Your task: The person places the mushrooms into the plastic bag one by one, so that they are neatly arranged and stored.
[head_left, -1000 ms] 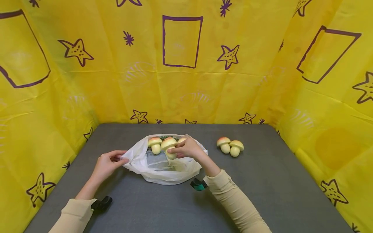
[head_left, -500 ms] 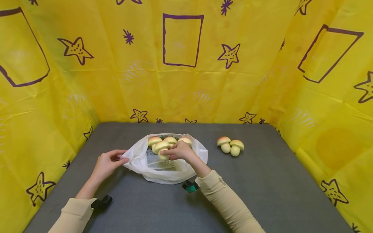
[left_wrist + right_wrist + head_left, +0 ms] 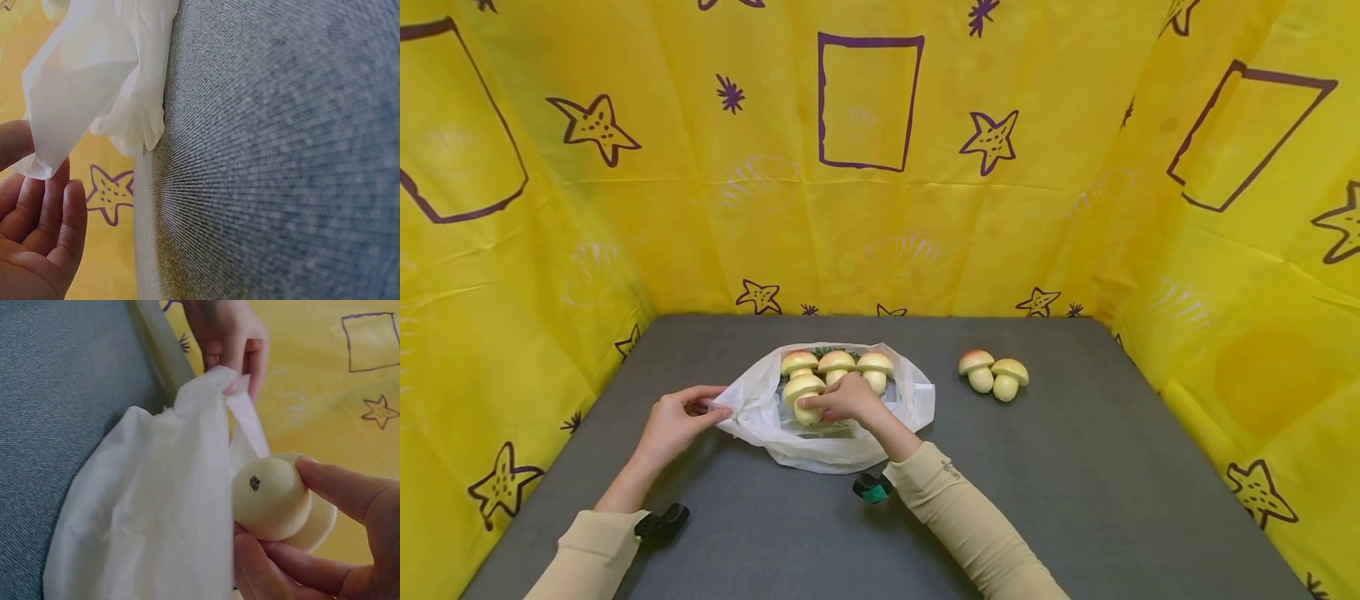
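Note:
A white plastic bag (image 3: 827, 454) lies with its mouth spread wide on the table. My left hand (image 3: 676, 423) pinches the bag's left edge between thumb and fingers, which the left wrist view shows close up. Inside the bag mouth, my right hand (image 3: 850, 400) grips a toy mushroom (image 3: 803, 387) by its pale stem. In the right wrist view the round stem end of that mushroom (image 3: 272, 499) carries a small dark mark. Behind it, a row of 3 more mushrooms (image 3: 837, 362) with reddish-yellow caps sits in the bag.
To the right of the bag, two mushrooms (image 3: 977, 372) lie side by side on the dark grey table (image 3: 1075, 483). A yellow cloth (image 3: 880, 233) with purple drawings walls the table at the back and both sides.
My right hand has moved left and toward the front of the bag mouth, carrying the mushroom and uncovering the row behind. My left hand keeps its place on the bag edge.

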The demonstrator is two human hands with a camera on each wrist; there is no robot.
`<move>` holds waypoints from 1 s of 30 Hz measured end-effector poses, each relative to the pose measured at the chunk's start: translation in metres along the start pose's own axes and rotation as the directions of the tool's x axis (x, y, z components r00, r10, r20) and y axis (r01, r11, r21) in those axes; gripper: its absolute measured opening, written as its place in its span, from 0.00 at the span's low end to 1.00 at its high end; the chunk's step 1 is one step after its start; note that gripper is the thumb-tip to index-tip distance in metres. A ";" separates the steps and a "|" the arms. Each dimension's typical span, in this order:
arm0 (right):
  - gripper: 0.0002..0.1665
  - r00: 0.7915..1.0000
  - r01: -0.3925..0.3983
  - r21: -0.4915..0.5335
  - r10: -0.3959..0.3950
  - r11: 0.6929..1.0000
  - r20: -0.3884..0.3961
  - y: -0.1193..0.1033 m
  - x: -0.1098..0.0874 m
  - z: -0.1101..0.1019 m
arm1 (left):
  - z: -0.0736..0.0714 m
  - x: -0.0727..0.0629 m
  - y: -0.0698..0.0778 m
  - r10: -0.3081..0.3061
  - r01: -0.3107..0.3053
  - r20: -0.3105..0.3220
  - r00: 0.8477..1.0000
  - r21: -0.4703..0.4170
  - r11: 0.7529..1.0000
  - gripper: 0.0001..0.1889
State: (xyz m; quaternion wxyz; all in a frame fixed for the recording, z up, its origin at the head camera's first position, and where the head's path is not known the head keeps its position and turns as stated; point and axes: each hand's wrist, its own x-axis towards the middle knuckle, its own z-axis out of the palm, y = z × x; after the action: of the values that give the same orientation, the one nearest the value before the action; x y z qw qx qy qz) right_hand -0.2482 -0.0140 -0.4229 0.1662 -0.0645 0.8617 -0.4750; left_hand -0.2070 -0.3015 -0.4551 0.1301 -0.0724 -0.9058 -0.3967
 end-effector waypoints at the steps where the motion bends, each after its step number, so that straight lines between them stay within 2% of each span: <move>1: 0.28 1.000 -0.001 -0.020 0.000 1.000 -0.002 0.000 0.000 0.002 | 0.000 0.000 0.000 -0.002 0.002 0.001 1.000 0.001 1.000 0.19; 14: 0.32 1.000 -0.011 -0.180 0.011 0.984 -0.002 0.004 0.007 0.021 | -0.001 -0.003 0.001 0.008 -0.008 -0.016 1.000 -0.007 1.000 0.18; 30: 0.30 0.999 0.048 -0.230 -0.047 0.972 0.008 0.010 0.010 0.027 | 0.000 -0.002 -0.001 0.028 -0.029 -0.032 0.999 -0.022 0.999 0.17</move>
State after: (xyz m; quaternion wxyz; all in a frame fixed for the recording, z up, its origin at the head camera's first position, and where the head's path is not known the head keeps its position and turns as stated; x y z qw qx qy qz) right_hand -0.2477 -0.0327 -0.4468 0.1474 -0.1047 0.9089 -0.3758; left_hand -0.2056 -0.3025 -0.4559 0.1494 -0.0802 -0.8979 -0.4061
